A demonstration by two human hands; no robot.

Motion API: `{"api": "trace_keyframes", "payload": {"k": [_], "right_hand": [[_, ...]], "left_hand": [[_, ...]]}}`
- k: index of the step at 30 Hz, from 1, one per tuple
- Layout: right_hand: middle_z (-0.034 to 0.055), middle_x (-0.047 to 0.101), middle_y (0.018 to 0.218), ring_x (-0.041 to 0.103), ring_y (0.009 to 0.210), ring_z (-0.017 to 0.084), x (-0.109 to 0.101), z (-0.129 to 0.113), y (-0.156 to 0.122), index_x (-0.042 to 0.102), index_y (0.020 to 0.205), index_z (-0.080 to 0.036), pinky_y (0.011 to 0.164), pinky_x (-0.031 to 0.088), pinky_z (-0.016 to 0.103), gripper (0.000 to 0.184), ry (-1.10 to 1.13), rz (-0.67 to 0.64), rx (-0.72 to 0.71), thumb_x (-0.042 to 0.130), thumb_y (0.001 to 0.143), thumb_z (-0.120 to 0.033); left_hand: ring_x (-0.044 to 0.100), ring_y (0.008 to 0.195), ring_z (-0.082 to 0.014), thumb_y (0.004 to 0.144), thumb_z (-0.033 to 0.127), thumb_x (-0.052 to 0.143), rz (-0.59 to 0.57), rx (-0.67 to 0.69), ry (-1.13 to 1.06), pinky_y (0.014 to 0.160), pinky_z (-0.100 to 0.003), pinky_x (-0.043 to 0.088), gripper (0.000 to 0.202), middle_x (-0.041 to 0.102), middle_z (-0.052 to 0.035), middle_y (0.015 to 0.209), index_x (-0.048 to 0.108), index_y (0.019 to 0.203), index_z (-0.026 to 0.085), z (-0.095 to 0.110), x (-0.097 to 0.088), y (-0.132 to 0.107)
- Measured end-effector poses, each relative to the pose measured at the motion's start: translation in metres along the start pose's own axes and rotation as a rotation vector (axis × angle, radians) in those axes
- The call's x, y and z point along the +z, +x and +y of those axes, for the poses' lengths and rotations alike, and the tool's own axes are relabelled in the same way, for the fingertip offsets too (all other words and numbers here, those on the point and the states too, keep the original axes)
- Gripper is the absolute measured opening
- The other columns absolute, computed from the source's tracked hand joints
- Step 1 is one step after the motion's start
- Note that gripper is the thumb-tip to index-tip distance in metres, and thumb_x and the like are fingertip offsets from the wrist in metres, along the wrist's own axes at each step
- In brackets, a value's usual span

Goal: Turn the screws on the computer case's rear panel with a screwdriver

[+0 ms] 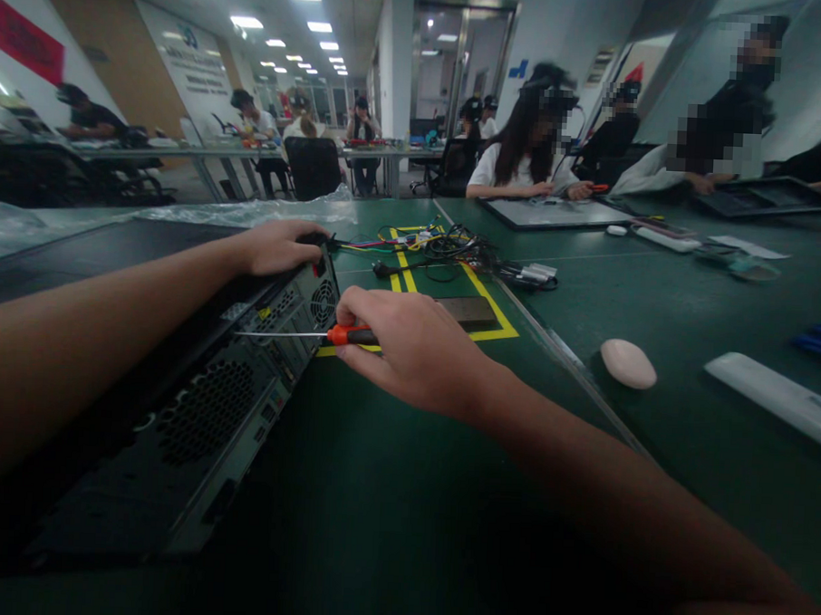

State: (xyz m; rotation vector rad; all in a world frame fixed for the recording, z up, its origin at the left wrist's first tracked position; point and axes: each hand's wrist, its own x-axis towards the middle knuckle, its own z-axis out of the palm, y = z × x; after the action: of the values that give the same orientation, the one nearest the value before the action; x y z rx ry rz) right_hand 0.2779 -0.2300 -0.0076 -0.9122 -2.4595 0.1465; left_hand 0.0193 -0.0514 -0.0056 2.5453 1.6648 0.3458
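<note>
A black computer case (pixel 229 408) lies on the green table at the left, its rear panel with vents, slots and ports turned to the right. My left hand (pixel 281 246) grips the case's far top corner, fingers bent over the edge. In my right hand (pixel 409 348) is a screwdriver (pixel 353 335) with an orange and black handle, closed between thumb and fingers. Its thin shaft points left, and the tip meets the rear panel near its upper edge. Whether a screw sits under the tip is too small to tell.
A tangle of cables (pixel 460 246) lies beyond my right hand, near a flat brown block (pixel 471 314) inside yellow tape (pixel 508 332). To the right are a pale mouse (pixel 628 363) and a white bar (pixel 774 396). Across the table, a person (pixel 526 158) handles a flat panel (pixel 551 212).
</note>
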Motion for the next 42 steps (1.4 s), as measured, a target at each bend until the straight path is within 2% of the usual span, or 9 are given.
{"api": "trace_keyframes", "payload": {"k": [5,16,22,29,34,38,42], "right_hand": [[0.0047,0.071,0.094,0.059,0.080,0.019,0.0005,0.0012,-0.0003,0.062,0.101,-0.017,0.066,0.028,0.030,0.012,0.000,0.002,-0.008,0.057,0.095,-0.026],[0.0053,0.071,0.094,0.057,0.079,0.018,-0.0024,-0.0009,0.0006,0.063,0.099,-0.016,0.067,0.028,0.030,0.015,0.015,-0.018,0.009,0.056,0.096,-0.029],[0.0049,0.070,0.093,0.056,0.078,0.018,-0.0027,-0.0008,0.0000,0.064,0.099,-0.016,0.067,0.028,0.030,0.017,0.004,-0.024,0.012,0.056,0.097,-0.032],[0.0053,0.070,0.092,0.055,0.079,0.018,-0.0036,-0.0030,0.0001,0.066,0.098,-0.016,0.067,0.026,0.030,0.024,-0.028,-0.035,0.020,0.053,0.101,-0.037],[0.0057,0.070,0.091,0.056,0.078,0.018,-0.0025,-0.0039,0.0005,0.067,0.093,-0.016,0.066,0.025,0.031,0.033,-0.039,-0.031,0.021,0.047,0.104,-0.039],[0.0052,0.072,0.094,0.060,0.081,0.019,-0.0020,-0.0033,-0.0004,0.065,0.103,-0.017,0.068,0.028,0.031,0.025,0.007,-0.032,0.022,0.053,0.102,-0.039],[0.0045,0.072,0.096,0.060,0.080,0.019,-0.0017,-0.0020,-0.0012,0.061,0.111,-0.017,0.067,0.028,0.030,0.021,-0.005,-0.017,-0.006,0.060,0.097,-0.031]], "left_hand": [[0.058,0.131,-0.0327,0.076,0.054,0.048,0.004,-0.024,0.016,0.115,-0.038,0.041,0.074,0.065,-0.0047,0.143,0.064,0.141,0.023,0.0026,-0.0007,-0.0011],[0.059,0.129,-0.0337,0.077,0.055,0.048,0.000,-0.020,0.003,0.115,-0.039,0.042,0.076,0.065,-0.0069,0.143,0.063,0.142,0.020,0.0047,-0.0021,-0.0033],[0.058,0.131,-0.0337,0.075,0.054,0.051,0.006,-0.020,-0.008,0.116,-0.040,0.041,0.072,0.066,-0.0040,0.142,0.065,0.139,0.025,0.0037,-0.0016,-0.0025],[0.058,0.132,-0.0373,0.075,0.055,0.052,0.015,0.005,-0.034,0.117,-0.043,0.041,0.074,0.066,-0.0086,0.142,0.066,0.141,0.023,-0.0014,0.0005,-0.0006],[0.058,0.131,-0.0345,0.076,0.056,0.049,0.008,-0.001,0.000,0.117,-0.040,0.040,0.077,0.064,-0.0084,0.145,0.064,0.142,0.020,0.0009,-0.0007,-0.0019],[0.058,0.131,-0.0340,0.075,0.056,0.049,0.006,-0.001,0.001,0.117,-0.038,0.040,0.076,0.065,-0.0062,0.144,0.065,0.141,0.021,0.0014,-0.0007,-0.0016],[0.058,0.131,-0.0344,0.075,0.055,0.050,0.013,0.013,-0.019,0.117,-0.039,0.040,0.075,0.066,-0.0069,0.142,0.066,0.139,0.021,-0.0003,0.0003,-0.0003]]}}
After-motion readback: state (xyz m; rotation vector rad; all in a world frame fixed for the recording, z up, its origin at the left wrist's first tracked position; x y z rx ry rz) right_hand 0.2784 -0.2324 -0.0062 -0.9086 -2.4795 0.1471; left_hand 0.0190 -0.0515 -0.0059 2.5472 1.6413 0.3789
